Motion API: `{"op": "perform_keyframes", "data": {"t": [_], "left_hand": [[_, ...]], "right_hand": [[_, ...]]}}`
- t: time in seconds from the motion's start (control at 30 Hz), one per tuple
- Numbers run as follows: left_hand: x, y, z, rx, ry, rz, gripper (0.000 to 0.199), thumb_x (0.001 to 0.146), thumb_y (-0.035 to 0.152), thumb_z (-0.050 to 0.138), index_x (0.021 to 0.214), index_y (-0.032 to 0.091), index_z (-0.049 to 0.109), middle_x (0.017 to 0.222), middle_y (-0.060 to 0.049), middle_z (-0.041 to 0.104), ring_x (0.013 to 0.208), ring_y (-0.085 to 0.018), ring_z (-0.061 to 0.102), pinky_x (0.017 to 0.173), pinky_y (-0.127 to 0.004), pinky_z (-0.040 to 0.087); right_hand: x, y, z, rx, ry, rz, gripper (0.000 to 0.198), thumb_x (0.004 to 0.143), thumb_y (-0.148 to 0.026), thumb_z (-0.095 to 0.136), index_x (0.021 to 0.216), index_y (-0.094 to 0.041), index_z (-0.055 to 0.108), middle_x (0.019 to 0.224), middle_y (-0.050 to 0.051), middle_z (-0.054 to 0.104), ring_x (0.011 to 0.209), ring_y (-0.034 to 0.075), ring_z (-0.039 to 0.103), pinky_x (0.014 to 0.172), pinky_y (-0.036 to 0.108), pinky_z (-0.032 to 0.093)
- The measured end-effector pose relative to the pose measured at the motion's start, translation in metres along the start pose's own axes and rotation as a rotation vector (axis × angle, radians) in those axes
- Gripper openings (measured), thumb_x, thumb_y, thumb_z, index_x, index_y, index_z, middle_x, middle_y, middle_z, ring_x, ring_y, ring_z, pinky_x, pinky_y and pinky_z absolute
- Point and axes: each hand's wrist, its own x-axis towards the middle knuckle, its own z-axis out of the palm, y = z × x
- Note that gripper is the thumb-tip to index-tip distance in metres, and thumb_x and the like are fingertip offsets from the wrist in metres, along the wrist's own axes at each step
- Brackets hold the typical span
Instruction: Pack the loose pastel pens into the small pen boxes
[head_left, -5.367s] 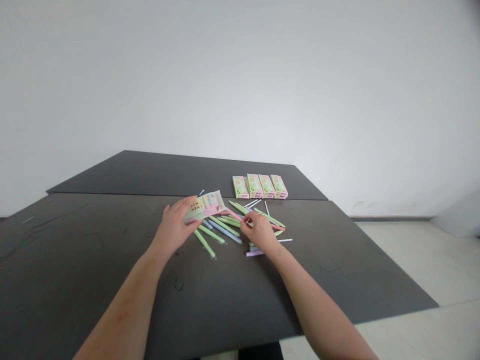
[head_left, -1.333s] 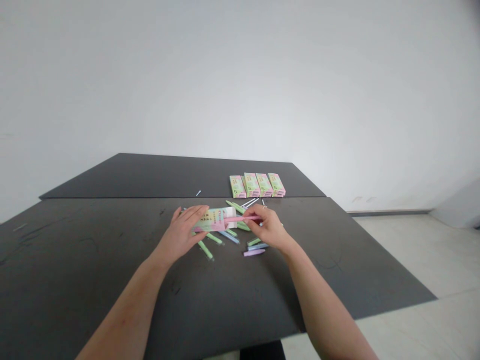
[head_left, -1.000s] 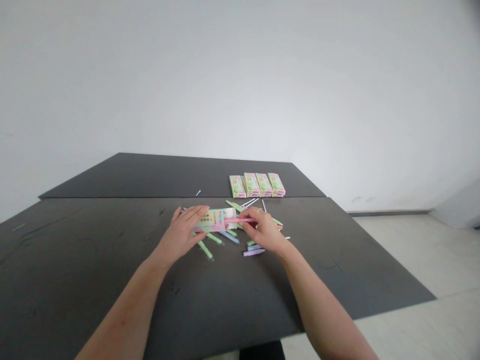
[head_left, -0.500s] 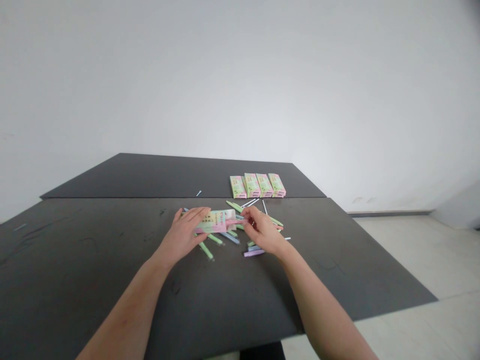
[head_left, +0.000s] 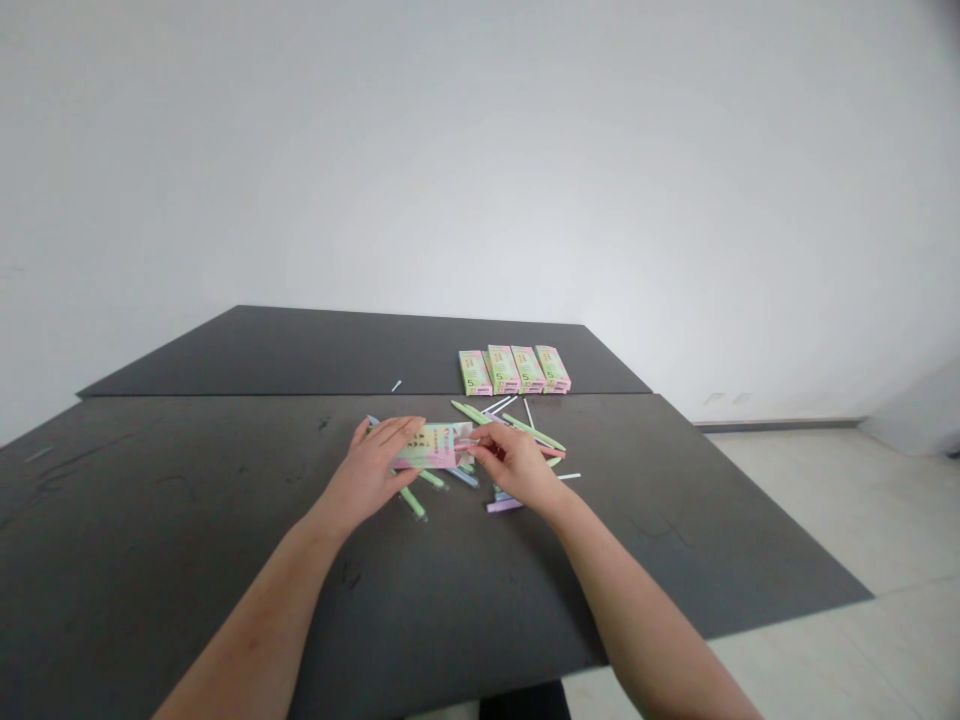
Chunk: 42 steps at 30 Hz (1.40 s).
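My left hand (head_left: pixel 379 465) grips a small pink and green printed box (head_left: pixel 435 446), its open end facing right. At that end my right hand (head_left: pixel 517 460) pinches a pink pen (head_left: pixel 466 444), part of which is inside the box. Under and around the box lie several loose pens: a green pen (head_left: pixel 412 502) near my left hand, a blue pen (head_left: pixel 463 477) below the box, and a purple pen (head_left: pixel 504 507) below my right hand. Another green pen (head_left: pixel 534 432) lies beyond my right hand.
Several closed printed boxes (head_left: pixel 514 370) are stacked in a row toward the back of the dark table (head_left: pixel 420 610). Thin white sticks (head_left: pixel 501 405) lie in front of them. A small pale piece (head_left: pixel 397 386) rests farther left, near the table seam.
My right hand has moved left toward the box, and the pink pen has slid farther into it. My left hand has kept its hold on the box.
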Motion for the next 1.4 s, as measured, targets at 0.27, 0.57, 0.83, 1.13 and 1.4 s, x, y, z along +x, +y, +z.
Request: {"op": "perform_keyframes", "data": {"t": [0.27, 0.57, 0.83, 1.13, 1.4], "left_hand": [[0.000, 0.002, 0.002, -0.008, -0.013, 0.023, 0.056, 0.085, 0.029, 0.056, 0.139, 0.024, 0.040, 0.139, -0.011, 0.053, 0.128, -0.026, 0.048, 0.112, -0.053, 0.022], [0.002, 0.003, 0.000, -0.008, -0.004, 0.008, 0.056, 0.084, 0.029, 0.056, 0.138, 0.024, 0.043, 0.138, -0.011, 0.054, 0.127, -0.027, 0.049, 0.111, -0.054, 0.023], [0.001, 0.002, 0.002, 0.002, 0.015, 0.024, 0.058, 0.084, 0.029, 0.057, 0.139, 0.024, 0.041, 0.139, -0.010, 0.054, 0.128, -0.027, 0.049, 0.112, -0.054, 0.022], [0.001, 0.007, 0.002, -0.012, 0.005, 0.027, 0.054, 0.085, 0.029, 0.056, 0.137, 0.024, 0.043, 0.137, -0.011, 0.055, 0.127, -0.026, 0.049, 0.113, -0.053, 0.023], [0.002, 0.007, 0.000, -0.018, -0.005, 0.026, 0.056, 0.085, 0.029, 0.056, 0.139, 0.024, 0.041, 0.139, -0.011, 0.054, 0.128, -0.026, 0.049, 0.112, -0.052, 0.023]], "right_hand": [[0.002, -0.001, 0.005, -0.072, 0.080, -0.139, 0.010, 0.088, -0.024, 0.063, 0.094, -0.019, 0.069, 0.086, 0.006, 0.062, 0.077, 0.017, 0.057, 0.070, 0.027, 0.044], [0.000, -0.003, -0.003, -0.114, 0.059, -0.101, 0.019, 0.087, -0.024, 0.064, 0.105, -0.020, 0.069, 0.088, 0.005, 0.063, 0.079, 0.017, 0.059, 0.074, 0.029, 0.046], [0.001, 0.001, -0.001, -0.104, 0.117, -0.121, 0.015, 0.087, -0.025, 0.064, 0.097, -0.020, 0.074, 0.079, 0.004, 0.061, 0.076, 0.017, 0.059, 0.070, 0.028, 0.046], [0.001, 0.006, 0.014, -0.047, 0.100, -0.088, 0.011, 0.086, -0.025, 0.066, 0.092, -0.022, 0.075, 0.075, 0.003, 0.064, 0.073, 0.016, 0.058, 0.069, 0.028, 0.046], [0.001, 0.001, 0.008, -0.063, 0.114, -0.048, 0.010, 0.084, -0.018, 0.065, 0.089, -0.021, 0.074, 0.078, 0.003, 0.064, 0.072, 0.016, 0.057, 0.068, 0.028, 0.044]]}}
